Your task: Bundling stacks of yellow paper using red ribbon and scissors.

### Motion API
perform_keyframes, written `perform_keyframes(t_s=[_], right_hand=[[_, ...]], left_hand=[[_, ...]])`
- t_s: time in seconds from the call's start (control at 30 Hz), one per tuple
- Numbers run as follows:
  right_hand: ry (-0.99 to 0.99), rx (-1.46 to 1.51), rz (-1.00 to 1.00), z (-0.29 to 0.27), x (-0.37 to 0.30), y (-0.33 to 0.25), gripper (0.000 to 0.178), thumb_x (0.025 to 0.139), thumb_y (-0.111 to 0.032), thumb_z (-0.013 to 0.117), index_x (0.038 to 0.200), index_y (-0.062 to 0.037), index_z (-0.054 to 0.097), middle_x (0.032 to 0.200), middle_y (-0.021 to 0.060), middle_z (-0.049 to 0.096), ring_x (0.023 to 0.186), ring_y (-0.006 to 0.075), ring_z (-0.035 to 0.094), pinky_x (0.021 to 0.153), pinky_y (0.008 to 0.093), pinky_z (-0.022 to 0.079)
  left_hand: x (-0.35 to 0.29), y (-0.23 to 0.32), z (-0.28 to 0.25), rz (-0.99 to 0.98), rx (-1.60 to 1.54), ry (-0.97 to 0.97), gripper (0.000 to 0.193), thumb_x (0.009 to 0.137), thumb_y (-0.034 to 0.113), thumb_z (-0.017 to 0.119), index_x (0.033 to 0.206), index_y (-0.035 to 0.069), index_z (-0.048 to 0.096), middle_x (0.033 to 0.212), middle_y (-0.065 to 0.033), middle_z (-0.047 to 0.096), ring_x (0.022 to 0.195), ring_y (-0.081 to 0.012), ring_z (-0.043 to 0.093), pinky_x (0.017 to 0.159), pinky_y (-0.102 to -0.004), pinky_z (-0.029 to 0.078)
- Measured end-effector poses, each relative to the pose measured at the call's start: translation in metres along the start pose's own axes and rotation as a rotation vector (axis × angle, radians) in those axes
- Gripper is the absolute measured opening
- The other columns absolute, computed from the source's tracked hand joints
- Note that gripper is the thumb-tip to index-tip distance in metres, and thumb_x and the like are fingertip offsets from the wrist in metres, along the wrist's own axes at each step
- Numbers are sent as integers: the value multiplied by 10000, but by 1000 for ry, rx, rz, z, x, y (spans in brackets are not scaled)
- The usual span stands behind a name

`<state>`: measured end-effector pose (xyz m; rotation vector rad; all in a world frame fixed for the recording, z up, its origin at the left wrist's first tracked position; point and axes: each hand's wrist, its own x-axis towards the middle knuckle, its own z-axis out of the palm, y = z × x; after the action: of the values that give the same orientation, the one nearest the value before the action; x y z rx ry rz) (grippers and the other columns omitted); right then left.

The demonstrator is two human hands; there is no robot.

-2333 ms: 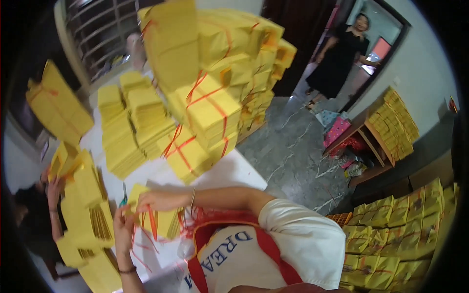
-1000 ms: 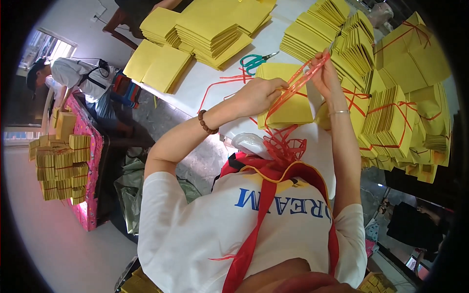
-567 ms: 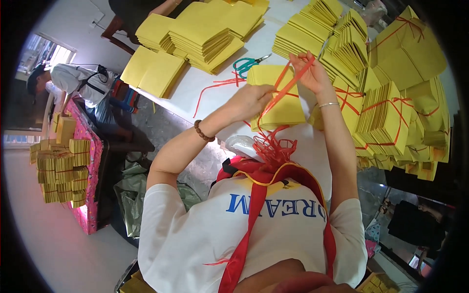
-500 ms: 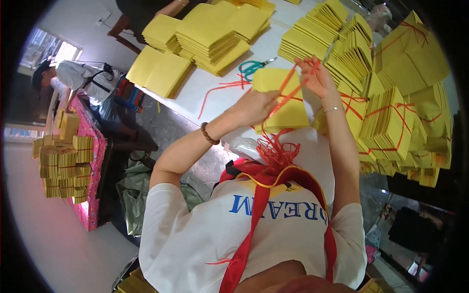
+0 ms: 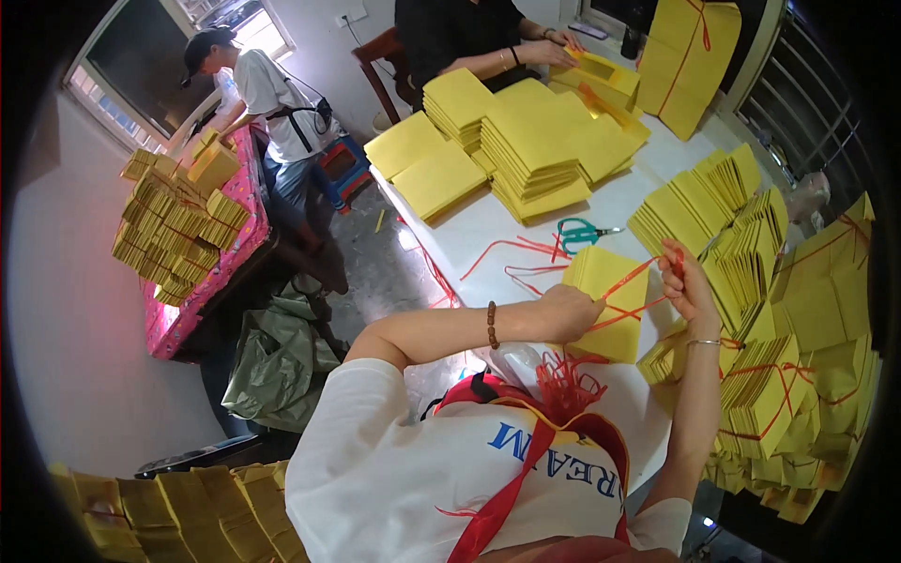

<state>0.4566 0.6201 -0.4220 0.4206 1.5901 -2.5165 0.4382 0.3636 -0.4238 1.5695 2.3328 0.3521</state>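
Observation:
A bundle of yellow paper envelopes or folders (image 5: 591, 272) lies on the white table in front of me, with red plastic string (image 5: 624, 280) across it. My left hand (image 5: 568, 314), with a beaded bracelet at its wrist, is closed on the string at the bundle's left side. To the right of the bundle my right hand (image 5: 690, 286) is raised and closed, gripping the string's other part. Two strands stretch between the hands and cross over the bundle. Teal-handled scissors (image 5: 580, 236) lie just beyond it, beside loose red strings (image 5: 511, 246).
Stacks of yellow paper (image 5: 526, 141) fill the far table (image 5: 460, 246); tied bundles (image 5: 760, 399) crowd the right. Across the table a person in black (image 5: 460, 42) handles yellow paper. At left another person (image 5: 277, 103) stands by a pink-covered table (image 5: 174, 328) holding bundles.
My view has swung leftward, so the table appears farther right. My right hand has closed more tightly around the string, and the strands now spread in a wider crossing over the bundle.

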Motion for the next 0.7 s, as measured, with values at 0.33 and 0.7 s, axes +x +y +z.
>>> perform_keyframes(t_s=[0.33, 0.7], right_hand=[[-237, 673, -318, 51, -72, -9, 349, 896, -163, 420, 1206, -3, 411, 885, 79, 534, 537, 67, 335, 498, 177, 330], [-90, -1458, -502, 68, -160, -80, 200, 733, -52, 524, 923, -23, 579, 866, 103, 578, 644, 196, 551, 571, 309, 453]], left_hand=[[7, -11, -8, -17, 128, 48, 360, 757, 137, 510, 1100, 33, 475, 663, -159, 586, 584, -318, 582, 472, -424, 436], [0, -12, -1, 117, 149, 162, 372, 769, 115, 485, 1097, -62, 469, 593, -154, 583, 528, -301, 585, 451, -401, 441]])
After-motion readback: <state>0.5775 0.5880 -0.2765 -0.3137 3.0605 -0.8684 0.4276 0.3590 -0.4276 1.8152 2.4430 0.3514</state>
